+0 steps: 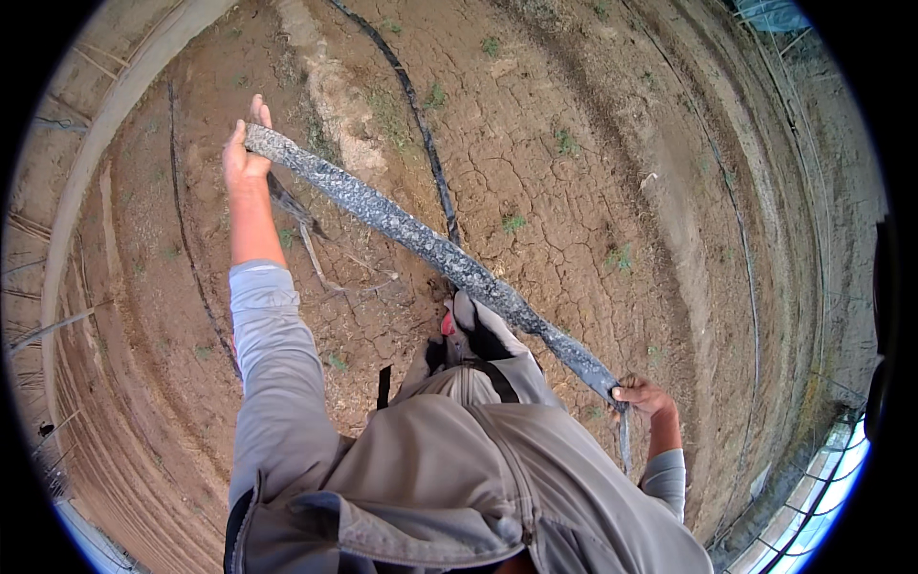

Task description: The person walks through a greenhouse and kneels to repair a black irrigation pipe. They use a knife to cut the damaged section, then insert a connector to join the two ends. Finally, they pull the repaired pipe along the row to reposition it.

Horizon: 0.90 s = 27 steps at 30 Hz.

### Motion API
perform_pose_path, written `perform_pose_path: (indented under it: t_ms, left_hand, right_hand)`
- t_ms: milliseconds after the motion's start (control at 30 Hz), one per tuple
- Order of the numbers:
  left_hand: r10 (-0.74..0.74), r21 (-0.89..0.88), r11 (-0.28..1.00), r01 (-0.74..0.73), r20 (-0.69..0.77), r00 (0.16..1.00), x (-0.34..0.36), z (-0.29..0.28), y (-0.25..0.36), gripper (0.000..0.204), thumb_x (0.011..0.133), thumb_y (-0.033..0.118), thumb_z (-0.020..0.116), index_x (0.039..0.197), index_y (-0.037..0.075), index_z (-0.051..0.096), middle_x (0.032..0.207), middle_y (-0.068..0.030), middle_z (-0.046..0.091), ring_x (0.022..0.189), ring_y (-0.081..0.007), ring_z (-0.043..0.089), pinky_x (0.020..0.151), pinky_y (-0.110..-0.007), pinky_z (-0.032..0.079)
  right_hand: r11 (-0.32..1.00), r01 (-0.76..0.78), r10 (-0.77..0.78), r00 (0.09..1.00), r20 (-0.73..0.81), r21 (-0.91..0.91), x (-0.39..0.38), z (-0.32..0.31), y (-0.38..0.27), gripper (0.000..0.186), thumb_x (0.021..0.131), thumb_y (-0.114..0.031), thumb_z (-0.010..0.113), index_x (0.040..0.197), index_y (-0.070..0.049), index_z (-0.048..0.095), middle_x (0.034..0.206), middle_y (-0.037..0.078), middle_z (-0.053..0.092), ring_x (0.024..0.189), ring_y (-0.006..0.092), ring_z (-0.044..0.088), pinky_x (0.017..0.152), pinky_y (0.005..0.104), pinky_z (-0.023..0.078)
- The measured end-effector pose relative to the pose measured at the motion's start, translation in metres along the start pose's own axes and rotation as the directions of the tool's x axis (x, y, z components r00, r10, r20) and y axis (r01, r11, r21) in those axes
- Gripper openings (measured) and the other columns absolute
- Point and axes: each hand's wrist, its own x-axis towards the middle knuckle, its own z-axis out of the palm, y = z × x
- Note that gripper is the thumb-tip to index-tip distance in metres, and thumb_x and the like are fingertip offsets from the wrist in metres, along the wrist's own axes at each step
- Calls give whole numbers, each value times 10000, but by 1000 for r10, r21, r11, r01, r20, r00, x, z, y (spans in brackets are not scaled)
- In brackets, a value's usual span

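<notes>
A long, flat strip of black plastic [411, 226], crusted with pale dirt, stretches slantwise in front of my body from upper left to lower right. At its far left end, my left hand [248, 153] grips the strip, with the arm reached out forward and the thumb side up. Lower on the right, my right hand [643, 395] pinches the bunched other end between thumb and fingers. A narrow tail of the strip [624, 442] hangs below that hand. Behind the left hand, a darker loose length [292, 203] droops toward the ground.
Dry, cracked soil [507, 163] with small green weeds [514, 224] lies all around. One dark hose [406, 86] runs along the ground ahead, a thinner dark line [185, 220] at left. Dry twigs [320, 263] lie near my feet. A pale curved edge [81, 182] borders the left.
</notes>
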Motion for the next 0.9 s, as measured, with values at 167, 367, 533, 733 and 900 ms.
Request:
perform_pose_path:
  t_ms: [167, 367, 533, 733, 900]
  left_hand:
    - [89, 320, 940, -118, 103, 991, 72, 98, 29, 375, 1004, 113, 264, 1279, -141, 295, 1296, -293, 454, 1199, -361, 495, 1015, -464, 457]
    - [-41, 415, 909, 26, 27, 999, 155, 151, -62, 324, 990, 107, 336, 1185, -149, 373, 1257, -306, 491, 1161, -376, 528, 993, -454, 469]
    - [-206, 349, 912, 218, -71, 976, 258, 128, -98, 271, 983, 108, 355, 1152, -103, 376, 1250, -300, 493, 1161, -374, 526, 995, -465, 467]
    - [-242, 245, 940, 239, -17, 970, 329, 136, -128, 204, 984, 96, 350, 1082, -74, 403, 1252, -294, 488, 1174, -379, 512, 1015, -465, 455]
    - [-303, 5, 953, 304, 88, 949, 413, 128, -99, 291, 993, 116, 343, 1173, -111, 375, 1238, -279, 505, 1133, -361, 547, 986, -453, 482]
  right_hand:
    - [985, 173, -165, 924, 346, 10, 75, 21, -74, 393, 809, -345, 702, 774, 40, 634, 656, 69, 613, 569, 165, 604, 522, 296, 500]
    - [907, 318, -420, 713, 561, 275, 202, 83, -229, 495, 783, -461, 698, 832, 24, 618, 693, 67, 598, 656, 172, 621, 590, 264, 491]
    - [835, 547, -535, 781, 322, 62, 292, 142, -369, 591, 799, -540, 647, 1030, -2, 568, 841, 80, 627, 743, 171, 613, 659, 287, 487]
    - [740, 657, -658, 751, -52, 144, 359, 166, -488, 431, 872, -386, 634, 1088, -29, 529, 810, 48, 619, 711, 129, 599, 639, 238, 483]
    - [838, 463, -511, 852, 115, 288, 359, 164, -553, 281, 858, -248, 673, 970, -19, 555, 668, 42, 597, 524, 103, 563, 489, 209, 458]
